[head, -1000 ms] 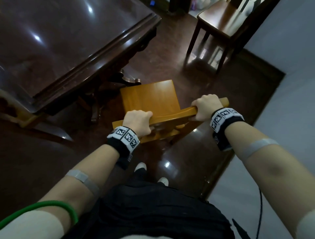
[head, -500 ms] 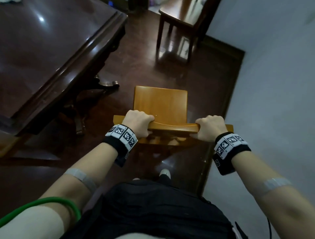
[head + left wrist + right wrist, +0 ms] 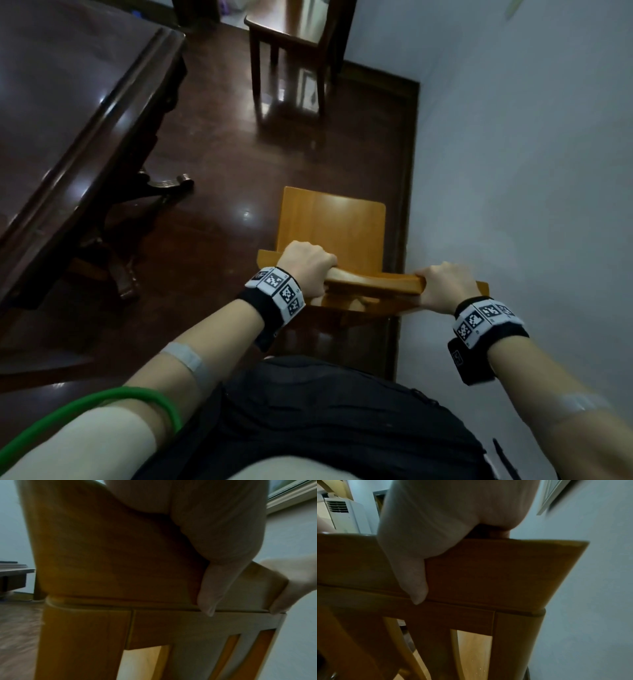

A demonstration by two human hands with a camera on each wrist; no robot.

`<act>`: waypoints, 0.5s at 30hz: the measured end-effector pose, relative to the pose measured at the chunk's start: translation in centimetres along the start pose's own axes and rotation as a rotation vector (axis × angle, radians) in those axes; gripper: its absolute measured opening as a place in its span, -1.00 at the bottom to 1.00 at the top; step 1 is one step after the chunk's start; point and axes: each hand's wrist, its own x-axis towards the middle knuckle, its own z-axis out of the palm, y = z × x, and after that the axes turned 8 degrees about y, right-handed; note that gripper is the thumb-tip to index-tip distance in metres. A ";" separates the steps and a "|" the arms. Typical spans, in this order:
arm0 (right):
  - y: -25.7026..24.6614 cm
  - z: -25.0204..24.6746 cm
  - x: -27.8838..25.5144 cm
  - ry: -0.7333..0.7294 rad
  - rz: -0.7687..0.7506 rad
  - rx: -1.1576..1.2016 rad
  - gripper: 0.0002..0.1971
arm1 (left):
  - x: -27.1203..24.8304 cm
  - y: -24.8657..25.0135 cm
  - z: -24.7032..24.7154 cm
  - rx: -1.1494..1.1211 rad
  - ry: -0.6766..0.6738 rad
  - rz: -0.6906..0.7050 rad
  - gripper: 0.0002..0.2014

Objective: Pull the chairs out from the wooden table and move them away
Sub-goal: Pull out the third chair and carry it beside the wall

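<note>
Since a second ago we have swung the light wooden chair (image 3: pixel 330 226) away from the dark wooden table (image 3: pixel 68 102), so it now stands close beside the pale wall (image 3: pixel 513 171), well apart from the table at our left. Our left hand (image 3: pixel 306 267) and right hand (image 3: pixel 445 287) each clench the chair's top rail (image 3: pixel 373 286), fingers curled over it and thumbs down its back. Glossy dark floorboards (image 3: pixel 222 164) reflect light around a dark chair (image 3: pixel 294 37) standing farther along the wall.
</note>
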 end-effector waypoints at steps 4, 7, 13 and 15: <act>2.6 0.1 -2.1 -0.007 0.001 -0.037 -0.72 | -0.2 4.4 0.7 -0.037 -0.008 -0.037 -0.85; 4.3 0.7 -3.0 0.007 0.003 -0.020 -0.74 | -0.2 7.2 1.0 -0.042 -0.008 -0.087 -0.84; 4.4 2.6 -5.8 0.053 0.053 0.057 -0.64 | -1.0 8.3 0.5 0.061 0.012 -0.052 -0.76; 3.9 3.3 -7.3 0.048 0.072 0.086 -0.65 | -1.4 8.3 0.5 0.086 0.009 -0.018 -0.74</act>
